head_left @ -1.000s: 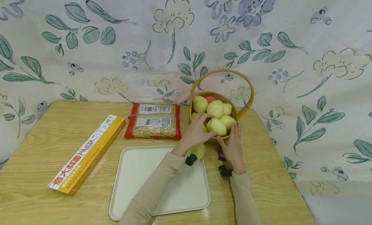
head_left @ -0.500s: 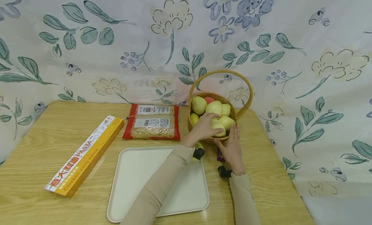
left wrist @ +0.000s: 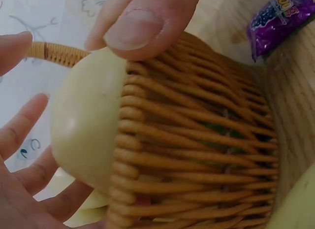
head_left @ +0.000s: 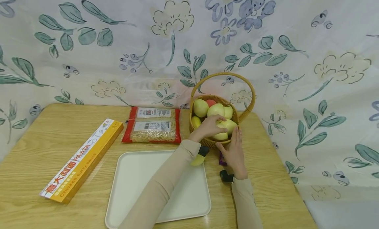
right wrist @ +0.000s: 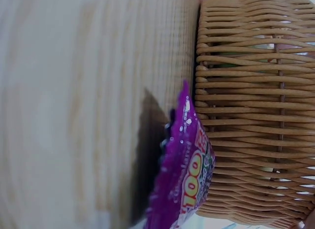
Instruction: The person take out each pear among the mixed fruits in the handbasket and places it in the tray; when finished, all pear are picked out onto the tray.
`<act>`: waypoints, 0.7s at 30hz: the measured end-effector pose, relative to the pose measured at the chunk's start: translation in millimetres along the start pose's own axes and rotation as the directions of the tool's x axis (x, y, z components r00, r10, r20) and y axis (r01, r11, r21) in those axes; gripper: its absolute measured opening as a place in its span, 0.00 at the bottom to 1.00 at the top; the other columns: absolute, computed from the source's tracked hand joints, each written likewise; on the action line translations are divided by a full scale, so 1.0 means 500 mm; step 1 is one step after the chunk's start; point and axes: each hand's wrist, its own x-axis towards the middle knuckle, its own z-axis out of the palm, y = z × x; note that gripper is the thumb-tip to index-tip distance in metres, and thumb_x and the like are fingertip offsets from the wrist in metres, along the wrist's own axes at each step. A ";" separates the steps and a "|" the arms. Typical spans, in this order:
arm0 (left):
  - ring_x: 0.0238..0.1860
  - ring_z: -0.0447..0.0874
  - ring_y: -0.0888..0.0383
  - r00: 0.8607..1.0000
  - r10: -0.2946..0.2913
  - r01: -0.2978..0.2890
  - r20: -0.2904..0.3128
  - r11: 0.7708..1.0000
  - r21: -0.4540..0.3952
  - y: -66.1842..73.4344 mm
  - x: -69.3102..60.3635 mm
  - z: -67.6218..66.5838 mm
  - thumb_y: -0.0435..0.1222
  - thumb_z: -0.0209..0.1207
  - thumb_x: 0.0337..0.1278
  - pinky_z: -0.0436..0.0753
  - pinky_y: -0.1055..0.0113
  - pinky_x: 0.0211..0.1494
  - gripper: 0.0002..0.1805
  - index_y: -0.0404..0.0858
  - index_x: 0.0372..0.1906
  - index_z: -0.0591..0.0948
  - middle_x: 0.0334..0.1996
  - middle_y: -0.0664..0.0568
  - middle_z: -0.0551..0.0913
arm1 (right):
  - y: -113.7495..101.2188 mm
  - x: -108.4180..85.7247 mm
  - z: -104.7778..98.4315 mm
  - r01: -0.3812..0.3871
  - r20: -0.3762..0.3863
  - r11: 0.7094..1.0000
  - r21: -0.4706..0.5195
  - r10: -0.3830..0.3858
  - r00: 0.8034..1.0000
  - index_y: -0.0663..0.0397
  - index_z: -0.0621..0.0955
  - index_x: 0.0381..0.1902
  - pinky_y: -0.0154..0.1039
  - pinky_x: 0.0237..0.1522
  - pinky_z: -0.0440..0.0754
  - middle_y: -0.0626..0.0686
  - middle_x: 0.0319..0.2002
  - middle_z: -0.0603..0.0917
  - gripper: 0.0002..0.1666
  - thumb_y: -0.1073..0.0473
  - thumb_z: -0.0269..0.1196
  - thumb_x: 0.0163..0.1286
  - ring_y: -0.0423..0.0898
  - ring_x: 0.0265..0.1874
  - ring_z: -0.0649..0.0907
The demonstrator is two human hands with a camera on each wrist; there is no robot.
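Observation:
A wicker basket [head_left: 211, 144] with a tall handle holds several pale green fruits, a yellow one and a red one. My left hand [head_left: 208, 127] reaches over its front left side, curling fingers and thumb round a pale green fruit [left wrist: 88, 125] at the rim. In the left wrist view those fingers spread along the fruit's far side. Straight fingers of my right hand [head_left: 235, 153] rest against the basket's right side, the thumb at its front rim. A purple candy packet [right wrist: 184, 175] lies beside the basket, partly behind that hand in the head view.
A cream tray [head_left: 139, 176] lies in front, with a yellow-green fruit [head_left: 197, 161] at its back right corner, partly behind the left wrist. A red-edged clear bag [head_left: 152, 133] stands behind the tray. An orange pasta box [head_left: 84, 161] lies to the left.
My left hand has shifted right over the basket's fruits, covering more of the front one. That front fruit sits slightly lower. The right hand stays at the basket; the whole view has drifted slightly.

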 end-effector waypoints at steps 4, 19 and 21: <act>0.65 0.72 0.48 1.000 -0.024 0.024 0.018 1.000 -0.014 -0.002 0.004 0.003 0.44 0.62 0.60 0.73 0.55 0.66 0.26 0.41 0.62 0.75 0.64 0.45 0.75 | 0.000 0.000 0.003 0.003 -0.008 1.000 0.005 -0.003 1.000 0.61 0.34 0.76 0.63 0.71 0.53 0.66 0.77 0.38 0.61 0.41 0.60 0.68 0.63 0.76 0.38; 0.61 0.73 0.51 0.997 -0.019 0.005 0.070 0.979 0.205 0.004 0.013 0.009 0.39 0.70 0.51 0.75 0.60 0.62 0.22 0.42 0.52 0.80 0.59 0.49 0.78 | 0.001 -0.001 0.003 0.006 -0.014 1.000 0.025 -0.006 1.000 0.62 0.35 0.76 0.62 0.71 0.55 0.66 0.77 0.38 0.61 0.43 0.61 0.67 0.62 0.76 0.37; 0.61 0.73 0.51 0.997 -0.003 -0.015 0.078 0.973 0.231 0.006 0.012 0.008 0.39 0.70 0.50 0.75 0.60 0.63 0.22 0.42 0.52 0.80 0.59 0.48 0.79 | 0.002 -0.002 0.002 0.002 -0.014 1.000 0.022 -0.002 1.000 0.63 0.35 0.76 0.62 0.71 0.55 0.66 0.77 0.38 0.61 0.43 0.61 0.67 0.63 0.76 0.37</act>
